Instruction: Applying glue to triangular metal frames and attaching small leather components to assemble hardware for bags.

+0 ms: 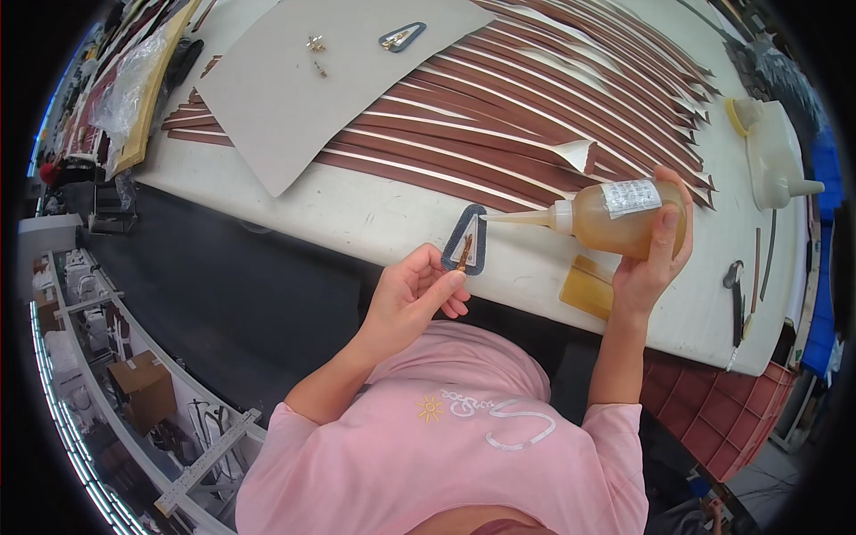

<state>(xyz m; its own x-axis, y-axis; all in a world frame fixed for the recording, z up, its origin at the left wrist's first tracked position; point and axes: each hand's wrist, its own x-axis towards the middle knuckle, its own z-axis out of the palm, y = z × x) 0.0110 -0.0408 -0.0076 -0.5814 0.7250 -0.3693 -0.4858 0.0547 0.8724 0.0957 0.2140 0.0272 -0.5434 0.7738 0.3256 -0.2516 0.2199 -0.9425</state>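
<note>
Pinched between the thumb and fingers of my left hand (421, 290) is a dark blue triangular patch (479, 247) with a pale middle and a small gold-brown piece on it. My right hand (655, 245) grips a squeeze bottle (624, 218) of amber liquid, tipped on its side. Its long narrow nozzle (517, 218) points left, with the tip at the patch's upper right edge; whether they touch I cannot tell. A similar blue triangular patch (401, 37) lies on a grey sheet (267, 116), near some small gold metal pieces (316, 43).
Many brown strips (499, 125) with white edges cover the table (357, 209). A yellow block (587, 287) lies by my right wrist. Farther right are a whitish spouted bottle (774, 156) and scissors (736, 303). A red crate (722, 410) stands below the table's right end.
</note>
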